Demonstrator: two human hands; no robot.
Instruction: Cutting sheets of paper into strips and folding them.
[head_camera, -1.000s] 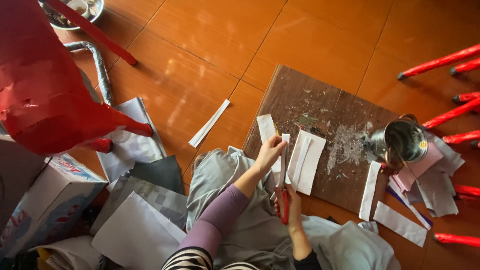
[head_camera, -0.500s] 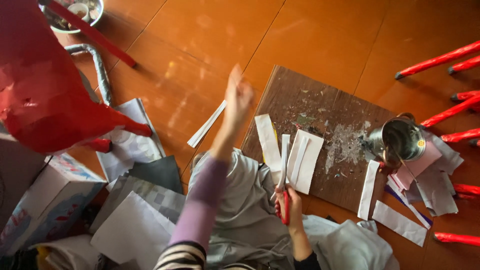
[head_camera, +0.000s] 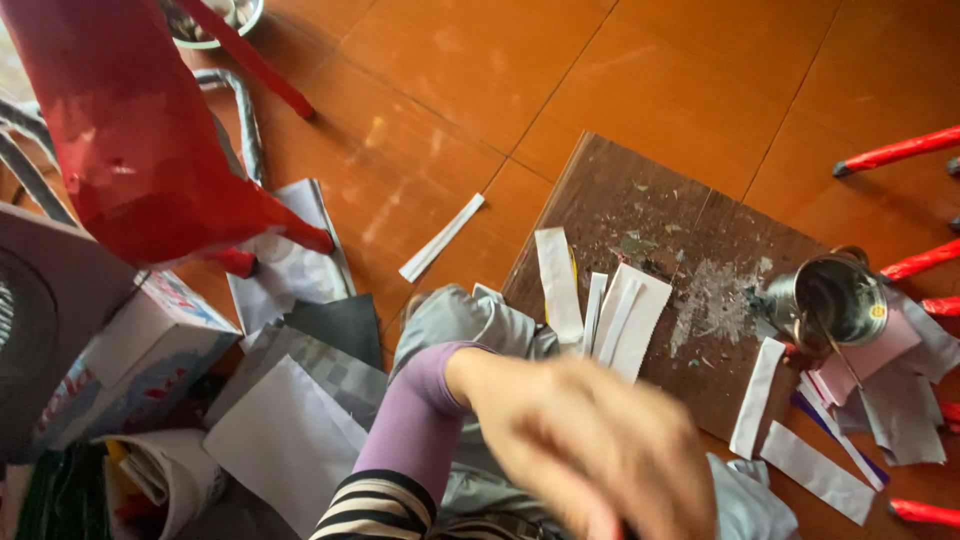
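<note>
Blurred left hand over white paper strips — dark wooden board

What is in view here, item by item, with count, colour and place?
wooden board: one, dark brown, on the floor right of centre.
paper strips: several, white, on the board's near edge; one lone strip on the tiles to its left; more at lower right.
metal tin: one, silver, at the board's right edge.
pink paper: one piece, under and beside the tin.
red paper figure: one, upper left.
red legs: several, right edge.
cardboard box: one, white, lower left.
paper sheets: several, white and grey, lower left.
hand: one, blurred, purple sleeve, bottom centre; which hand it is, I cannot tell.
</note>
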